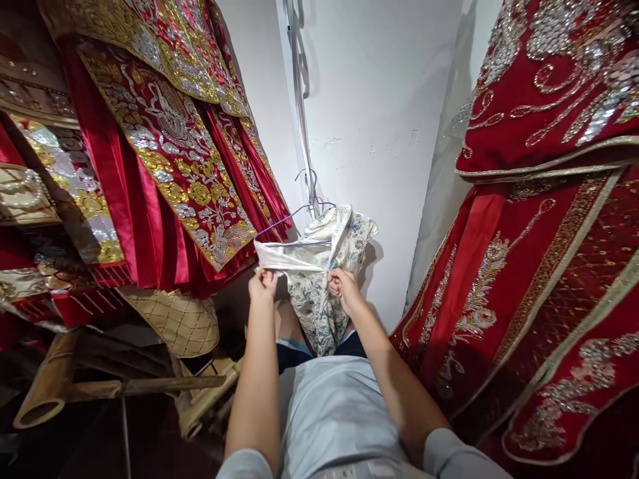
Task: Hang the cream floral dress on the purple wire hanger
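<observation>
L hand [263, 284] was nearly closed, fingers curled & thumb pressed in, pinching the plain pale edge of a cream cotton-looking garment w/ a grey-blue floral print [304, 296] at its L end. R hand [343, 287] was also curled tight, gap v. narrow, gripping the same cloth near its middle, so a fold was stretched b/w the 2 hands. Garment count: 1, hung in front of the person's lap, upper part on a thin purple wire-like hanger [314, 197], lower part draping down b/w the knees. Hanger sat by the base of 1 tall, narrow whitish upright [299, 113] against a smooth white wall [374, 86]; couldn't tell if hook was on it, or whether there was 1 hook or 2. On L side, at least 2 ornate costumes; nearest was a pleated red satin costume w/ gold & silver sequin embroidery [200, 193]. Below it, 1 cream quilted cloth w/ diamond stitching [174, 319], plus several tan bamboo poles [54, 379], 2 round cut ends visible. On R side, a deep-red costume w/ silver beadwork & gold trim [492, 266]; exact no. of layers unclear. Person wore 1 pale grey T-shirt [339, 406] & dark shorts [292, 356].
</observation>
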A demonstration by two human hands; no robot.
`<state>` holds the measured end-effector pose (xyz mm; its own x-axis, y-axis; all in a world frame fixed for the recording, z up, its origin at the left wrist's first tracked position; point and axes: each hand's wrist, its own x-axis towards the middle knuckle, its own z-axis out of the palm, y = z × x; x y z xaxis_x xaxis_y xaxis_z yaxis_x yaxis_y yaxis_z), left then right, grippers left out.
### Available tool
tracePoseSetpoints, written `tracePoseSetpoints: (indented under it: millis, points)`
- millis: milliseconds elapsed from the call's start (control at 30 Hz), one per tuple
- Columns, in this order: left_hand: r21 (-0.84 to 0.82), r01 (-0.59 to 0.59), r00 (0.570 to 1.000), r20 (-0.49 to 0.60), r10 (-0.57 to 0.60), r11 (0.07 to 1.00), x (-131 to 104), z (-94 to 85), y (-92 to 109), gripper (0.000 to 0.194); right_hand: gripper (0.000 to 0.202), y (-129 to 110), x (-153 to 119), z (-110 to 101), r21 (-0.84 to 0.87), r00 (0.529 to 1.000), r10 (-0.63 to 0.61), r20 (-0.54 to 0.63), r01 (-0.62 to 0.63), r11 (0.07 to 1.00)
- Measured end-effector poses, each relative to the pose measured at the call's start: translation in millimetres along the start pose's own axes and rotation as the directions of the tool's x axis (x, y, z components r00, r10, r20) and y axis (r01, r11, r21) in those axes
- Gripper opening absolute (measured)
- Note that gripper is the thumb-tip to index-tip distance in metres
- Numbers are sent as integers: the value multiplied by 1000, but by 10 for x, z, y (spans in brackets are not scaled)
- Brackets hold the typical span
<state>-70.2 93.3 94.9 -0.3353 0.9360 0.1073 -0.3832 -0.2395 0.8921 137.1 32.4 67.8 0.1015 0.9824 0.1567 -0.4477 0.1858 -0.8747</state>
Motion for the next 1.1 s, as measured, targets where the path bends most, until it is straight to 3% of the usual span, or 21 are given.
tracePoseSetpoints:
  millis: [100,167,267,367,433,500,533,633,733,800,833,867,900,933,967,1000,1033,1067,1100]
  points:
    - [-54,138,987,-80,-142,989,-263,38,-365,33,23,110,-51,-193,56,987,-24,-160,33,998]
    - [-92,164,983,-68,-171,982,-383,127,-453,24,24,136,-56,-351,69,958,-49,-281,71,995]
    - [-151,134,991,9,-134,979,-507,330,-394,11,23,127,-46,-497,55,895,-101,-435,138,989]
    - [-140,-2,968,247,37,990,-681,576,-238,19,19,75,-44,-455,-63,847,-253,-468,253,965]
    - [-70,-167,882,435,181,983,-841,727,-133,24,23,8,-53,-353,-100,897,-312,-312,296,950]
    - [0,-301,801,542,253,954,-987,842,-36,26,29,-92,-69,-250,-41,969,-247,-24,246,968]
    - [21,-338,782,563,268,941,-1036,882,7,26,32,-155,-77,-212,-11,975,-178,133,181,983]
    - [30,-391,759,576,304,920,-1046,916,109,27,40,-399,-86,-184,-30,892,38,449,-28,999]
    - [60,-398,758,583,292,915,-926,800,165,30,41,-697,-56,-232,-125,794,179,581,-130,984]
    - [122,-304,740,655,154,945,-867,629,183,34,43,-883,0,-247,-176,750,197,631,-108,978]
    - [183,-225,691,723,25,957,-857,518,186,37,43,-961,43,-241,-192,753,167,637,-55,980]
    - [277,-142,593,793,-142,950,-861,396,185,40,43,-1025,96,-223,-196,773,101,626,30,980]
    - [404,-75,443,833,-332,912,-875,267,180,42,40,-1076,157,-196,-190,806,3,592,136,972]
    - [538,-48,270,818,-508,841,-896,139,172,44,34,-1112,220,-162,-178,835,-114,539,245,953]
    - [642,-65,129,764,-632,764,-918,21,163,45,28,-1136,281,-121,-165,849,-218,482,332,929]
    - [695,-108,68,718,-693,710,-938,-80,154,45,23,-1150,332,-77,-152,853,-293,432,389,909]
    - [703,-160,101,710,-696,693,-954,-156,150,44,21,-1156,367,-30,-137,855,-336,395,417,899]
    - [673,-218,215,740,-638,707,-963,-202,152,42,19,-1156,382,19,-126,856,-349,382,422,898]
    - [618,-285,368,776,-512,732,-965,-216,160,40,19,-1154,377,67,-125,853,-336,400,414,902]
